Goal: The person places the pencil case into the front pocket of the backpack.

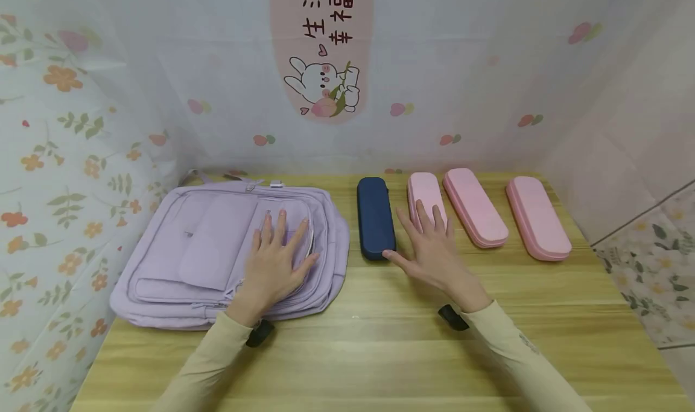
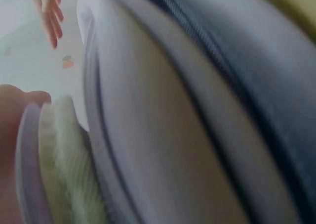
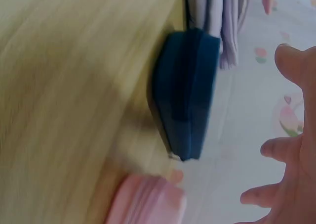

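Observation:
A lavender backpack (image 1: 217,237) lies flat on the left of the table, its front pocket partly unzipped. Over that pocket my left hand (image 1: 277,258) is spread with straight fingers; whether it touches the fabric I cannot tell. My right hand (image 1: 434,249), fingers also spread, hovers by the navy blue zip case (image 1: 374,216) and the nearest pink case (image 1: 423,186), partly covering the latter. In the right wrist view the fingers (image 3: 276,150) are apart from the navy case (image 3: 185,90). Neither hand holds anything.
Two more pink cases, one slanted (image 1: 475,207) and one at the far right (image 1: 537,216), lie on the wooden table (image 1: 353,364). A printed white curtain (image 1: 461,68) hangs along the table's back edge. Dark bands (image 1: 260,333) sit at both wrists.

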